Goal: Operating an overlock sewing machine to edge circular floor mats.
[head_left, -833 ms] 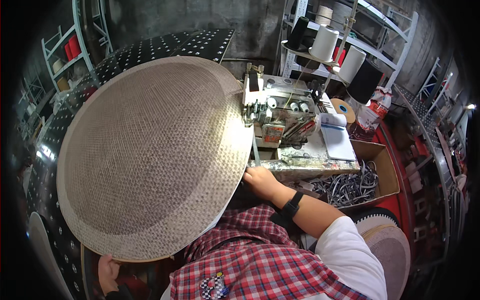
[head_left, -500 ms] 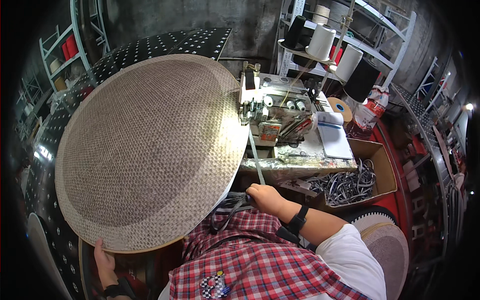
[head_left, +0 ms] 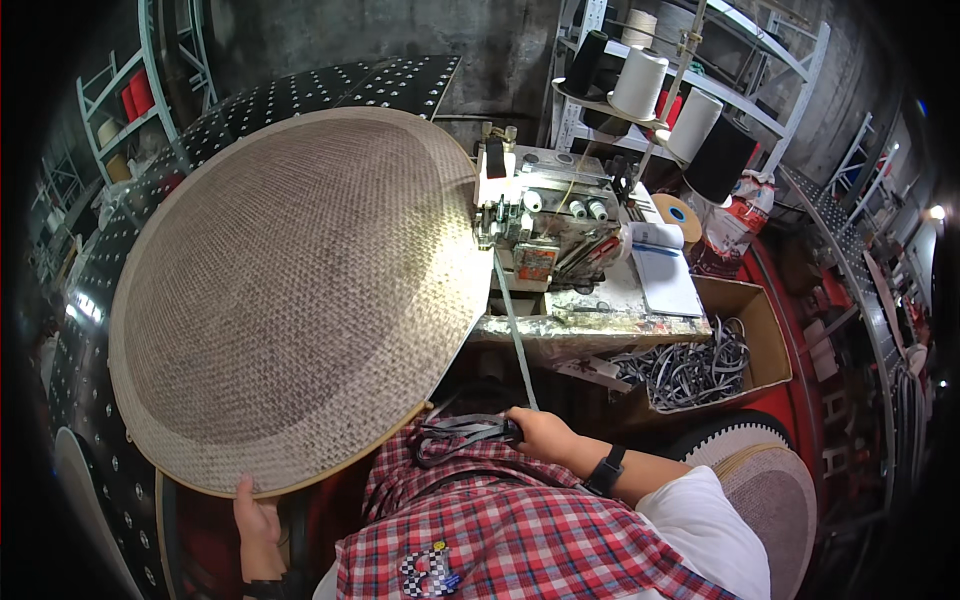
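Left hand [head_left: 258, 518] touching the round woven mat [head_left: 290, 290]; right hand [head_left: 543, 436] closed around grey strips [head_left: 464, 429].
Hands well apart; whether the left one pinches cannot be told. The mat lies beyond it, left of the right hand.

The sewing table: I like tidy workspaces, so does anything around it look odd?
The table's front edge looks worn or stained, with dark blotches on the pale surface. Grey strips in the open box at its right lie tangled, though no spill is clear. The round woven mat shows no obvious damage.
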Available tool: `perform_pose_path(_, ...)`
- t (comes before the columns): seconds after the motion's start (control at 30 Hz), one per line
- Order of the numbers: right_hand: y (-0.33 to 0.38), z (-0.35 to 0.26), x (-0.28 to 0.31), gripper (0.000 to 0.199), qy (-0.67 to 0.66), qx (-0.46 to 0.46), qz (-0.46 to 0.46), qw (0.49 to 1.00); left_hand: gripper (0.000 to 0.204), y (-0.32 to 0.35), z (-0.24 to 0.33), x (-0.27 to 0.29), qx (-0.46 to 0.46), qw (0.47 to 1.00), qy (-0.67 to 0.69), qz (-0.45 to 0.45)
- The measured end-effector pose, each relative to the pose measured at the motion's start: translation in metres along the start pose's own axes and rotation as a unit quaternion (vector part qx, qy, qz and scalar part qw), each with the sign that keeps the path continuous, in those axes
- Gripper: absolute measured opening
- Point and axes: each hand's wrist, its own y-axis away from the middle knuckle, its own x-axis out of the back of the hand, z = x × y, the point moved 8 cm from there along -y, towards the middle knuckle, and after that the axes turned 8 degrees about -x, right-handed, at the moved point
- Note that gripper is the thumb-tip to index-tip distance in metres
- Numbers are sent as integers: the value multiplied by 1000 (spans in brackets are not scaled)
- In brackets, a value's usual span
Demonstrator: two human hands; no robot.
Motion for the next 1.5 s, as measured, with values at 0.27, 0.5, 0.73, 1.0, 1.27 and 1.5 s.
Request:
perform_pose_path(0.27,-7,-48,4,34,-121,-45,-56,990,37,24,-9,-33,-19,1000,18,-10)
perform_pose_path(0.5,-40,-111,11,45,-225,-33,-104,968,28,34,-22,-56,2,994,-88,-56)
perform_pose_path(0.73,-48,-134,0,45,-559,-124,-145,807,32,33,-33,-80,-19,968,-209,-140)
perform_pose_path(1.0,-47,-127,-1,24,-671,-189,-97,711,33,30,-41,-120,-47,936,-247,-247)
perform_pose_path(1.27,-59,-127,24,19,-680,-141,31,719,29,35,-19,-164,-124,908,-269,-295)
perform_pose_path(1.5,-69,-129,42,17,-674,-93,95,727,27,32,-20,-176,-118,924,-222,-287)
